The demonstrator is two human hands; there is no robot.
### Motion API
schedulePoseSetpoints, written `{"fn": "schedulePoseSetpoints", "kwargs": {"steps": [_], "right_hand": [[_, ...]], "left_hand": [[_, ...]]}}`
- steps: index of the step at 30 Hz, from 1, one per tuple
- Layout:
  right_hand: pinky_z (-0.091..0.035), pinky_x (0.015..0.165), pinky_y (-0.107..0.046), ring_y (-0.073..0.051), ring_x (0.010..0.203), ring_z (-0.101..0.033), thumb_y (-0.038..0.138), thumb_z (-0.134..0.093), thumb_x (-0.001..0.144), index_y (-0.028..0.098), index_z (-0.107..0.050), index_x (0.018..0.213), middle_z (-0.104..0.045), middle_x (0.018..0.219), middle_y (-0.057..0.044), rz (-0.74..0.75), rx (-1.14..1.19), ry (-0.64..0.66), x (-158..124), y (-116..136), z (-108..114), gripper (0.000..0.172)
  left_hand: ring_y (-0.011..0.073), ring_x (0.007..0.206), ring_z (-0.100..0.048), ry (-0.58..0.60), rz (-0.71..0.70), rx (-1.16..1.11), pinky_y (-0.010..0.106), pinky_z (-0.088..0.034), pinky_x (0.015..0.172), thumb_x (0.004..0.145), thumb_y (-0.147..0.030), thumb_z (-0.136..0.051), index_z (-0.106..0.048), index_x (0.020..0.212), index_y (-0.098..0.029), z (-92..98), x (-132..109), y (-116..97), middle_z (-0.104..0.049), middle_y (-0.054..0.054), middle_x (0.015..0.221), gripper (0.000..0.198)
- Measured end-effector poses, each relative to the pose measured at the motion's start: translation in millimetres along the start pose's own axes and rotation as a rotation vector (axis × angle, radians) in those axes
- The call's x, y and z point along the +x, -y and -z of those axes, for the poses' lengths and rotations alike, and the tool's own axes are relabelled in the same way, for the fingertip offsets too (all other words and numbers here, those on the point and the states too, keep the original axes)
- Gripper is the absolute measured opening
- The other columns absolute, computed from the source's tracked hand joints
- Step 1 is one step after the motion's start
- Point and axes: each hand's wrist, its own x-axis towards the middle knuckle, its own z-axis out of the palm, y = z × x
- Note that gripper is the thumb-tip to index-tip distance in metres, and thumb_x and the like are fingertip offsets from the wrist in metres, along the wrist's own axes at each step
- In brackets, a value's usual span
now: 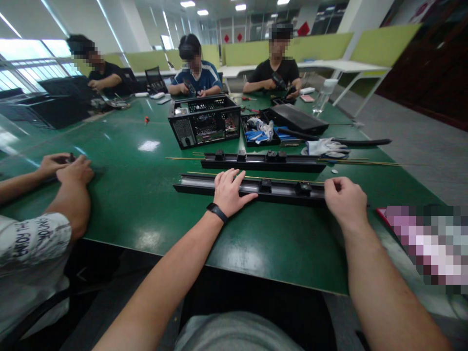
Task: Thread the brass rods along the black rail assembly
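Note:
A long black channel-shaped rail (197, 183) lies crosswise on the table in front of me, with small black blocks (303, 188) seated along its groove. My left hand (230, 191) rests spread over the rail left of its middle, fingers apart, touching it from above. A thin brass-coloured rod (285, 180) runs along the rail's far side up to my right hand (344, 197). That hand is closed in a pinch on the rod at the rail's right end; the fingertips partly hide it. Just beyond lies a second, similar black rail (248, 163) with several blocks and thin rods.
An opened computer case (204, 122) stands farther back on the green table (146, 214). Beside it are a tray with gloves (260, 130), a glove (325, 147), a black tube (369, 142) and a bottle (323, 97). A co-worker's hands (68, 168) are at left; several people sit opposite.

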Motion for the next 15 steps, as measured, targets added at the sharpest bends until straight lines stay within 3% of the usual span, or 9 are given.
{"fn": "schedulePoseSetpoints", "kwargs": {"steps": [15], "right_hand": [[-0.049, 0.093, -0.043, -0.036, 0.099, -0.067, 0.031, -0.04, 0.098, 0.008, -0.081, 0.111, -0.076, 0.104, -0.024, -0.135, -0.16, -0.069, 13, -14, -1, 0.049]], "left_hand": [[0.0369, 0.147, -0.055, 0.004, 0.006, 0.001, 0.055, -0.033, 0.128, 0.084, -0.062, -0.088, -0.066, 0.144, -0.022, -0.5, 1, 0, -0.066, 0.017, 0.149, 0.075]]}}
